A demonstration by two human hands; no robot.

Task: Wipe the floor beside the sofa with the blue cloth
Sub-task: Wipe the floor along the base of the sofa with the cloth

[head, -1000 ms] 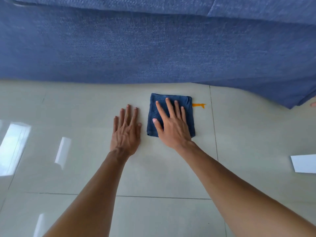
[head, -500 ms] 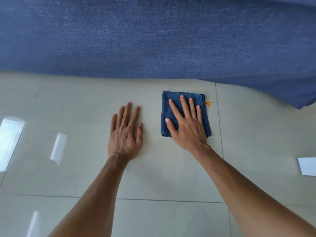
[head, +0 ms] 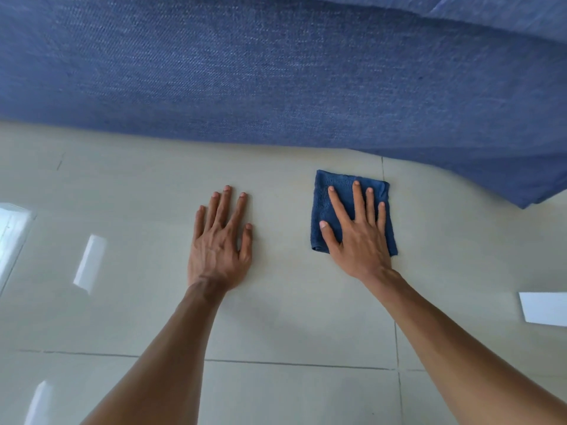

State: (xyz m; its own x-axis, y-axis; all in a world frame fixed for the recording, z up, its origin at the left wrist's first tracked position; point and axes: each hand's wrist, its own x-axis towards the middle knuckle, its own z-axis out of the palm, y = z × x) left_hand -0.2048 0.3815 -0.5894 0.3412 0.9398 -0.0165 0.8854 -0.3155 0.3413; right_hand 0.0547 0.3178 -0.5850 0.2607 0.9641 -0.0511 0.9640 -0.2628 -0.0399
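Floor: pale glossy tiles (head: 276, 317), grout lines crossing at lower right; window glare patches on the left side.
Sofa: blue fabric sofa (head: 276, 72) fills the top of the view; its lower edge meets the floor in a line running left to right, dipping lower toward the right corner.
Blue cloth: folded blue cloth (head: 333, 210) lies flat on the tile, near the sofa's lower edge but apart from it; a strip of bare tile shows between them. Its right edge sits over the vertical grout line.
Right hand: right hand (head: 357, 240) flat on the cloth, palm down, fingers spread and straight, pressing rather than gripping; nothing pinched.
Left hand: left hand (head: 219, 246) flat on bare tile, well left of the cloth, fingers extended and slightly spread, holding nothing.
Open room: bare tile between the two hands, left of the left hand, and toward the viewer.
Other: white sheet (head: 544, 308) on the floor at the right edge, well apart from the cloth.
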